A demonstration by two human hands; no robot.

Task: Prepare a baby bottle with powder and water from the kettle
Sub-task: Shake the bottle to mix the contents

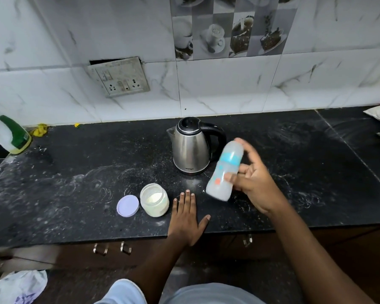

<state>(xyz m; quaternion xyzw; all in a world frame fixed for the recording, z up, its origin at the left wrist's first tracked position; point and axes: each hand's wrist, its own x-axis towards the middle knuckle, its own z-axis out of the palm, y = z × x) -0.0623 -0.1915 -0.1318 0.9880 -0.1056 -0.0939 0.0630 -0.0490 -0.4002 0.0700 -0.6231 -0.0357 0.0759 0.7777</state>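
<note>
**Bottle held up beside the kettle, left hand flat on the counter**

We take the steel kettle (192,145) as our mark. It stands upright on the dark speckled counter (75,172), lid shut, spout to the left and black handle to the right.

Just right of the kettle, in front of its handle, we see the baby bottle (225,170) lifted off the counter and tilted. Its capped top leans up toward the handle and its base hangs lower, toward the counter's front edge. The bottle is blurred, cloudy white with a blue band and an orange mark, and we cannot tell how full it is.

The right hand (255,185) holds it. The thumb lies across the lower body, the fingers reach loosely behind, and one fingertip shows past the top.

The left hand (185,218) rests palm down on the counter in front of the kettle. Its fingers are straight, the thumb is spread, and it holds nothing.

In front of the kettle and to its left we find the open powder jar (154,199) with pale powder inside. Its lilac lid (127,205) lies flat just beyond the jar, on the side away from the kettle.

Far left of the kettle, by the wall, leans a spray bottle (11,134) with a green head, and a yellow cloth (40,130) lies near it. Above and left of the kettle, a socket plate (121,77) sits in the tiled wall.
</note>
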